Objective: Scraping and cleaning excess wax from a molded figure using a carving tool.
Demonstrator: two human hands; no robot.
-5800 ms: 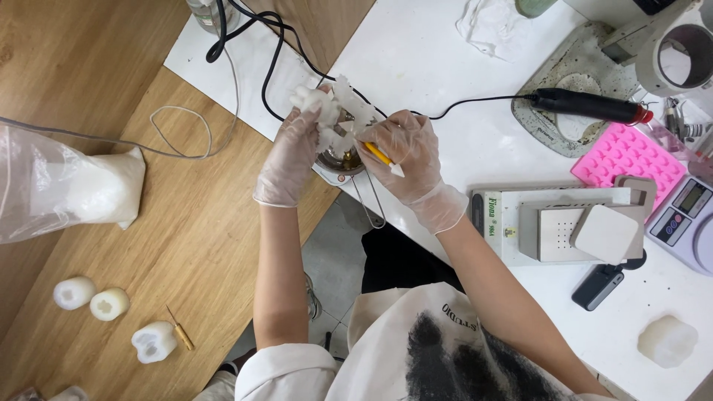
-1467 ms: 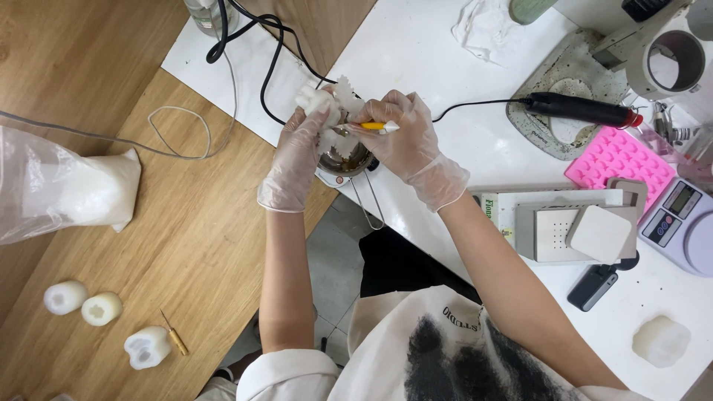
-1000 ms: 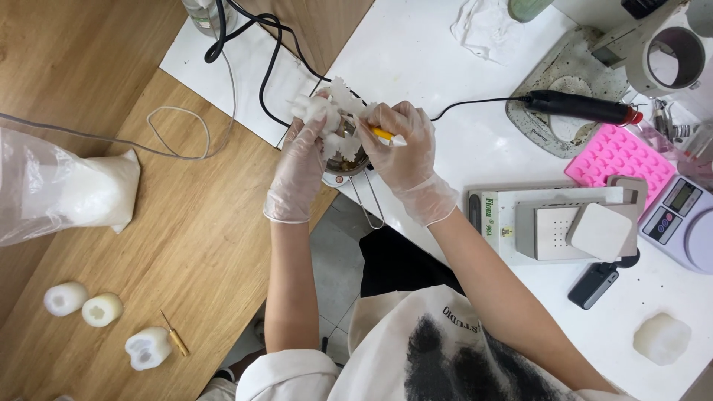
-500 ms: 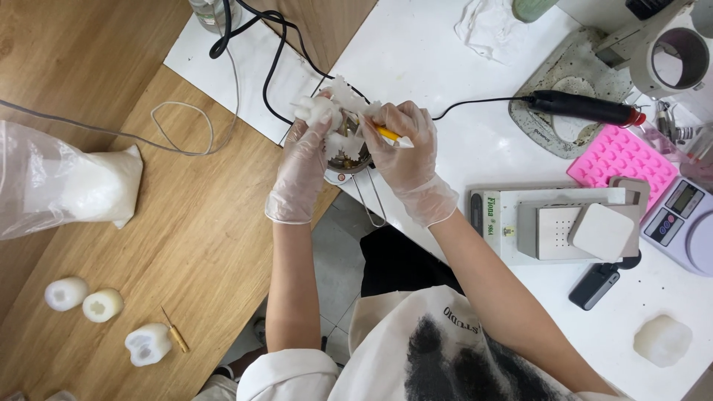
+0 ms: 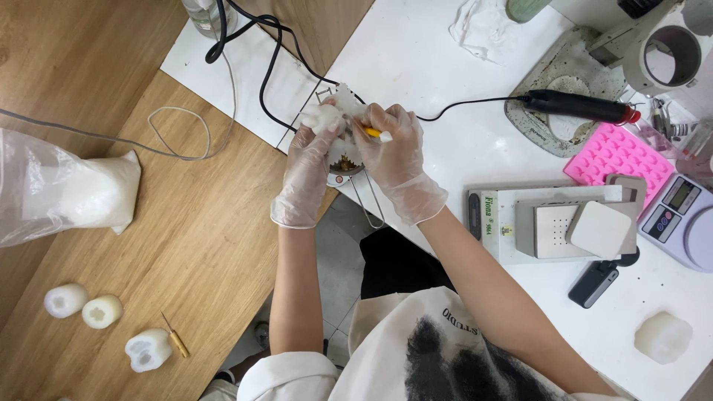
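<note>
White wax piece (image 5: 327,116) is sitting gripped in the left hand (image 5: 308,174); the right hand (image 5: 394,160) is pinching a yellow-handled tool (image 5: 373,134) against it.

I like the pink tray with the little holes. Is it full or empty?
Empty, as far as shown. The pink mould lies flat on the white table, and its visible cavities show only pink, though a grey block covers one corner.

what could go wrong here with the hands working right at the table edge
The left hand holds a white waxy piece over a small sieve-like cup at the table edge; scrapings or the cup might fall to the floor. The right hand works a yellow-handled tool close to the left fingers: a slip could nick the glove.
</note>
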